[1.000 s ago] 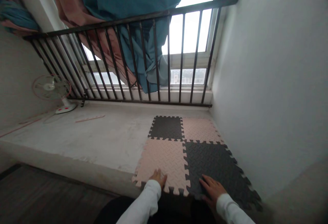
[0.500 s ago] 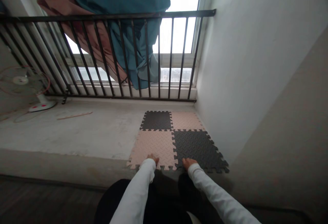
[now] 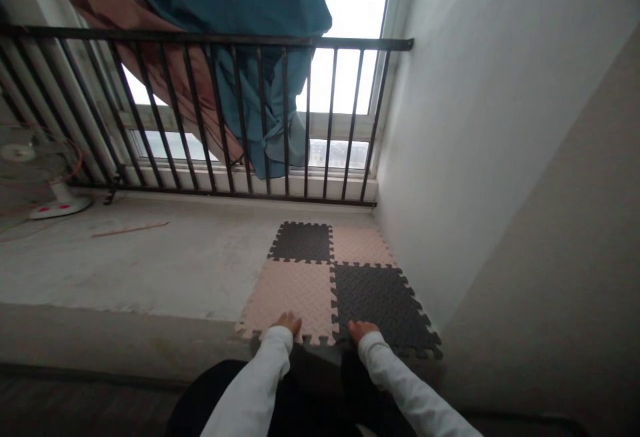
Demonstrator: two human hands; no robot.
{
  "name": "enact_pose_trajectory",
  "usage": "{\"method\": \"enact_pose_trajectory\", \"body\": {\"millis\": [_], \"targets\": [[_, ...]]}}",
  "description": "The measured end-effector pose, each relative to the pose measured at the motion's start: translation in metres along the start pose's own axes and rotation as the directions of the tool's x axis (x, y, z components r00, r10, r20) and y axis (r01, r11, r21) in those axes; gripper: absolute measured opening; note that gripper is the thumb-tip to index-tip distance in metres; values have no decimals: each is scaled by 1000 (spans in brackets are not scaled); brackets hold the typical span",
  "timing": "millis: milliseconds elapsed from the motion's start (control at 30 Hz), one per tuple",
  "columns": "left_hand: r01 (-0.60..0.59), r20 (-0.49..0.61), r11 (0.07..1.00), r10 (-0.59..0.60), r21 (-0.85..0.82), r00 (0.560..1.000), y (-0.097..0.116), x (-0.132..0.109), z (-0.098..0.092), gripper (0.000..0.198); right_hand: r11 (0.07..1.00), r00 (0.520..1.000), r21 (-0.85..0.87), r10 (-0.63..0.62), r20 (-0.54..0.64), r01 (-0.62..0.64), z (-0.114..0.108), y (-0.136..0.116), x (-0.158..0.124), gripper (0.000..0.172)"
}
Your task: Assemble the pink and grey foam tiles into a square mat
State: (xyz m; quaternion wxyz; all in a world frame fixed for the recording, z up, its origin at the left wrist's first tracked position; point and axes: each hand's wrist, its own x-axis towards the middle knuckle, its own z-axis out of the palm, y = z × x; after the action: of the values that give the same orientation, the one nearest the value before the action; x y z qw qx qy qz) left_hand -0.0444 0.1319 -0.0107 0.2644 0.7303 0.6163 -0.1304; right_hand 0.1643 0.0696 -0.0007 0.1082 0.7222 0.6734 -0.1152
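Both arms extended forward, white sleeves; left hand [image 3: 287,322], right hand [image 3: 361,329] palms down.

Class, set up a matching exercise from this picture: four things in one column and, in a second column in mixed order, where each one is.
Things:
1. left hand
2. right hand
3. fan
4. teal cloth

Places:
A. draped over the black railing
B. on the near edge of the pink foam tile
C. far left on the concrete ledge
D. on the near edge of the dark foam tile

Pairs: 1-B, 2-D, 3-C, 4-A
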Motion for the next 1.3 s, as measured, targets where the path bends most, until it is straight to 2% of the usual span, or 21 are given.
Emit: {"method": "enact_pose_trajectory", "body": {"millis": [133, 233, 300, 367, 400, 500, 633, 800, 967, 1067, 1200, 1300], "targets": [[-112, 11, 992, 111, 60, 994, 10, -8, 1, 45, 999, 999, 33, 39, 3, -39, 0, 9, -5, 32], [-150, 22, 984, 148, 101, 989, 17, -12, 2, 50, 994, 999, 102, 37, -2, -36, 2, 21, -6, 35], [-156, 18, 981, 155, 116, 988, 19, -13, 3, 53, 985, 998, 168, 45, -44, -38, 2, 34, -4, 26], [-155, 8, 980, 156, 124, 988, 19, -12, 5, 54, 968, 987, 242, 101, -124, -68, -1, 52, 0, 7], [-155, 3, 980, 156, 128, 988, 19, -12, 7, 54, 955, 975, 281, 145, -170, -93, -3, 62, 3, 7], [-153, -7, 978, 155, 141, 988, 19, -10, 10, 53, 900, 909, 409, 290, -300, -152, -14, 94, 13, 22], [-152, -14, 976, 156, 154, 988, 21, -10, 13, 49, 818, 801, 566, 407, -440, -105, -21, 121, 26, 31], [-134, -75, 976, 149, 171, 986, 29, -15, 20, 49, 741, 710, 672, 472, -522, 2, -6, 119, 40, 30], [-118, -65, 968, 136, 223, 989, 39, -15, 26, 54, 697, 670, 717, 538, -511, -13, 11, 108, 52, 25], [-40, -102, 966, 68, 254, 992, 44, -8, 34, 46, 686, 657, 727, 567, -497, -42, 14, 108, 58, 25], [8, -171, 964, 39, 266, 984, 49, 3, 48, 44, 686, 660, 724, 578, -479, -75, 16, 109, 62, 24], [55, -174, 968, -12, 245, 985, 53, 7, 53, 44, 693, 667, 714, 578, -470, -96, 17, 108, 63, 23]]}}
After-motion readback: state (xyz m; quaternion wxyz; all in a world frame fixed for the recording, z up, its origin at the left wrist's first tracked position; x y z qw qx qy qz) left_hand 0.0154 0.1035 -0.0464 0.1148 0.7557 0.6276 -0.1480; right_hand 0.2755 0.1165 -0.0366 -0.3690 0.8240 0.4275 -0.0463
